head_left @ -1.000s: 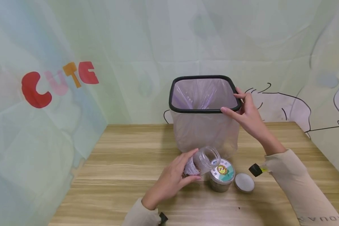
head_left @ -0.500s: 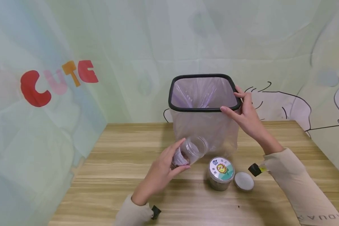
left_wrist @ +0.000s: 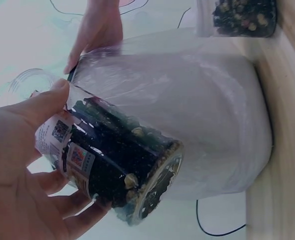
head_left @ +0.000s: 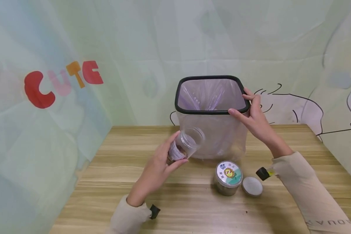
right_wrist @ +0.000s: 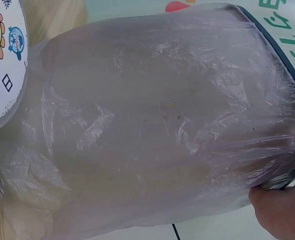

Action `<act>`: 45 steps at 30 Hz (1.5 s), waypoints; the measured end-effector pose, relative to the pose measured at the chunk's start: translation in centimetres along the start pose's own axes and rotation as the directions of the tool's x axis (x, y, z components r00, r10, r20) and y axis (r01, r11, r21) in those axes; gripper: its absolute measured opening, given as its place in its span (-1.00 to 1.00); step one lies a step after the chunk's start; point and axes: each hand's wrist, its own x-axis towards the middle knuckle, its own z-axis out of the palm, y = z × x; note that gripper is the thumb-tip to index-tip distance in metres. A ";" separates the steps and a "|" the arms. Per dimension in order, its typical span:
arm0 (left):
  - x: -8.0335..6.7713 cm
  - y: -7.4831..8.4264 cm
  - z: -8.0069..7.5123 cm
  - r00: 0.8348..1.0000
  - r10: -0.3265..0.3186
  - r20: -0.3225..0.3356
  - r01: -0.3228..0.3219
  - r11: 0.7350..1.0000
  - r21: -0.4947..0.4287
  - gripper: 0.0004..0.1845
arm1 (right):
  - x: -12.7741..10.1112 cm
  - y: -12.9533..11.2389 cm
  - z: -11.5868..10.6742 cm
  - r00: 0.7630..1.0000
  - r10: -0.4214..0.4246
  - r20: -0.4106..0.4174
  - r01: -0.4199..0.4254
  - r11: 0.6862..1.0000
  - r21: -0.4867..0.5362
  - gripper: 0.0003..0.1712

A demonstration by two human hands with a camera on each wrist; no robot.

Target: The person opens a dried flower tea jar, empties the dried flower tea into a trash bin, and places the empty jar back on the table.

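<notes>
My left hand grips an open clear plastic jar with a printed label and dark seeds in its bottom, tilted with its mouth toward the bin. In the left wrist view the jar fills the middle, with my left hand wrapped round it. My right hand holds the black rim of a bin lined with a pale purple plastic bag. The right wrist view shows the bagged bin wall and my right hand at its rim.
On the wooden table a lidded jar with a sunflower sticker stands before the bin, a loose white lid beside it. The same lidded jar appears in the left wrist view. Fabric backdrops close off the back and left.
My left hand has lifted the open jar up and leftward, away from the lidded jar, to the bin's left front side. The right hand stays on the rim.
</notes>
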 end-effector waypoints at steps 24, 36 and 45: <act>2.8 1.3 -3.2 0.973 0.045 -0.226 -0.021 0.994 0.105 -0.08 | 0.1 0.2 0.1 1.000 -0.015 -0.009 0.015 0.999 0.031 -0.18; 6.2 2.2 -4.4 0.956 0.069 -0.286 -0.007 0.977 0.213 -0.12 | 0.0 0.2 0.2 1.000 -0.008 -0.012 0.009 1.000 0.013 -0.15; 8.5 2.2 -4.7 0.953 0.082 -0.292 0.001 0.962 0.274 -0.15 | 0.0 0.3 0.2 1.000 -0.012 -0.018 0.012 1.000 0.021 -0.16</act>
